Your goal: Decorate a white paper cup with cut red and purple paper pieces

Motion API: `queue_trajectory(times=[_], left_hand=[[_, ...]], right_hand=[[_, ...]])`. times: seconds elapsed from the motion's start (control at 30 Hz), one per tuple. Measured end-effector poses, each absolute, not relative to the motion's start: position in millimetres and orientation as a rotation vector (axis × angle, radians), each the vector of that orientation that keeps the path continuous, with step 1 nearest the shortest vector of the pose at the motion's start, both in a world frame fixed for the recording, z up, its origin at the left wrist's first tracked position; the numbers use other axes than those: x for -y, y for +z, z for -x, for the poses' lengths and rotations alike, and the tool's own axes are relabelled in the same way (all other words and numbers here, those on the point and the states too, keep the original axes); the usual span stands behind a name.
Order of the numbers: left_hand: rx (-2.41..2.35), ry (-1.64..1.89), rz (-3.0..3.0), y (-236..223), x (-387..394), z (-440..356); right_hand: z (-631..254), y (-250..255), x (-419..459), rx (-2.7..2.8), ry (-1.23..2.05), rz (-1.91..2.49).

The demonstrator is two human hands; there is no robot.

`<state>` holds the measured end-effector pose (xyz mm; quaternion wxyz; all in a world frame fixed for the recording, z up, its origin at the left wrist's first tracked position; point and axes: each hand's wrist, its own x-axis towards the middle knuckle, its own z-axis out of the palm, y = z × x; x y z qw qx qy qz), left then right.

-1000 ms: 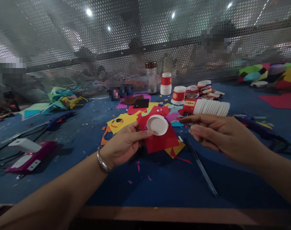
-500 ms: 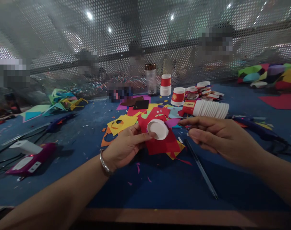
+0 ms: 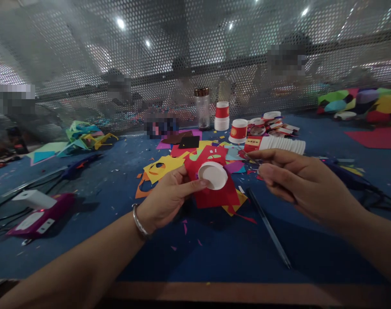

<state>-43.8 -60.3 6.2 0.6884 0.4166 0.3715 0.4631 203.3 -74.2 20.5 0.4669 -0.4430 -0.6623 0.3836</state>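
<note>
My left hand [image 3: 169, 195] is closed on a white paper cup [image 3: 213, 176], with the thumb on its near edge. The cup's round, rimmed end faces me; its side is mostly hidden. Below it is a red paper sheet [image 3: 211, 199] with cut-outs. To the right, my right hand [image 3: 295, 180] pinches a thin metal tool [image 3: 249, 158], its points towards the upper left, apart from the cup. The tool's exact kind is unclear. A purple paper piece [image 3: 236, 166] lies between the cup and my right hand. A clear-barrelled pen [image 3: 269, 229] lies nearer me.
A stack of paper cups [image 3: 279, 145] lies behind my right hand. More stand by a glass bottle [image 3: 202, 109]. Glue guns [image 3: 81, 165] lie on both sides. A purple power strip [image 3: 44, 214] is at left. Yellow paper [image 3: 163, 166] and scraps surround the red sheet. Perforated metal [image 3: 163, 56] stands behind.
The tool's tips in my right hand have moved up and back, and my right hand has shifted slightly right. My left hand still holds the cup at nearly the same spot.
</note>
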Motion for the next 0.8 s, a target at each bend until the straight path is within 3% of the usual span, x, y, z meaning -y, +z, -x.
queue_trajectory(times=[0.2,0.8], left_hand=[[-0.795,0.987,-1.049,1.1,64.1,43.5],[-0.829,0.952,-1.005,3.8,67.4,40.0]], right_hand=[[-194.8,18.6,77.8,1.480,1.132,1.074],[-189.8,20.8,77.1,1.745,0.919,1.104]])
